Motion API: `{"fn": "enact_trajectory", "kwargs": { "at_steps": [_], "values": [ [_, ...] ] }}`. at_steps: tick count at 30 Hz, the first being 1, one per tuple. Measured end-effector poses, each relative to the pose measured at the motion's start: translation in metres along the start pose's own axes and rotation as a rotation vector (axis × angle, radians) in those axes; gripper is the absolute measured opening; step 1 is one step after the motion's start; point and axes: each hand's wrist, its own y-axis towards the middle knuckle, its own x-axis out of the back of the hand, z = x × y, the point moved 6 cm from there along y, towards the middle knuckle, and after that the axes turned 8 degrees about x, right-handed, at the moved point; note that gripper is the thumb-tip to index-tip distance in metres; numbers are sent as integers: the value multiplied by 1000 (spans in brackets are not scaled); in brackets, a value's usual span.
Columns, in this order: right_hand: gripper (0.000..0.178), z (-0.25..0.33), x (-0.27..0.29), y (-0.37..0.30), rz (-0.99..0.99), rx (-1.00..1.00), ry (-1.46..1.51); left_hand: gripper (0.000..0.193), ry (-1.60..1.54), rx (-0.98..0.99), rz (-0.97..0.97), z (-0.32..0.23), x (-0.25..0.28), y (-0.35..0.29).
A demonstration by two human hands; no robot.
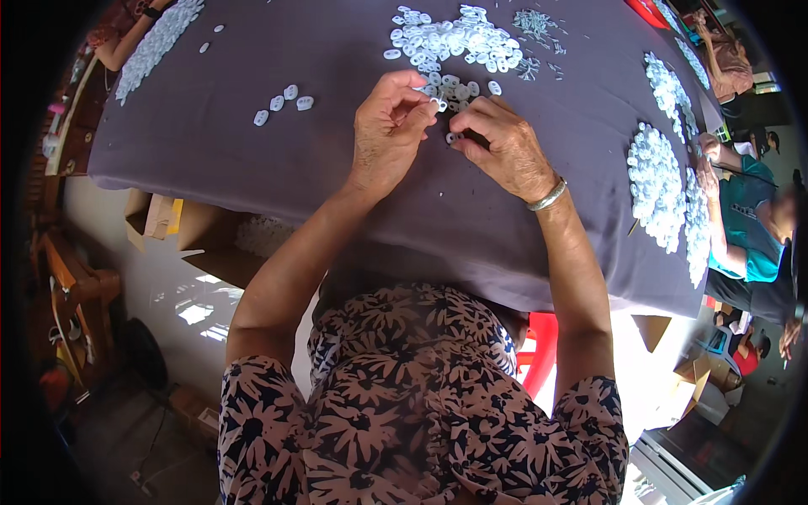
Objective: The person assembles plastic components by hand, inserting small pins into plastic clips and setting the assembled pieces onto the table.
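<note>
My left hand [389, 130] is closed in a pinch on a small white oval plastic piece with two holes [438, 104], held just above the cloth. To its right, my right hand [501, 141], with a bracelet at the wrist, pinches another small white plastic piece [452, 137] between thumb and forefinger. Right beyond my fingers lies a loose group of white pieces [454, 87], partly hidden by the hands. Farther off spreads a larger pile of white oval pieces [459, 38], with small metal screws [534, 25] scattered to its right.
A few white pieces [277, 103] lie on the dark tablecloth [210, 143] to the left. Big heaps of white pieces stand at the far left [156, 50] and right [656, 185]. A co-worker in a teal shirt [747, 210] sits at the right. Cardboard boxes [202, 236] are under the table.
</note>
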Motion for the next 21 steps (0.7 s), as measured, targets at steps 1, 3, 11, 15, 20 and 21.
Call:
{"fn": "enact_trajectory", "kwargs": {
  "at_steps": [1, 3, 11, 15, 20, 21],
  "values": [
    [22, 1, 0, 0, -12, 13, 11, 26, -7, 12, 3, 1, 0, 0],
    [22, 2, -2, 1, -1, -13, 50, 26, -14, 22, 4, 1, -1, 0],
    [22, 1, -3, -3, -27, -72, 175, 27, -48, 48, 5, 3, -1, 0],
    [16, -22, -2, -13, -132, -289, 434, 28, -89, 70, 19, 3, -4, -2],
    [9, -35, 10, -16, -336, -517, 736, 31, -73, 235, 95, 4, -16, -11],
    [9, -36, 10, -17, -337, -521, 734, 31, -75, 238, 98, 4, -18, -13]
  ]
}}
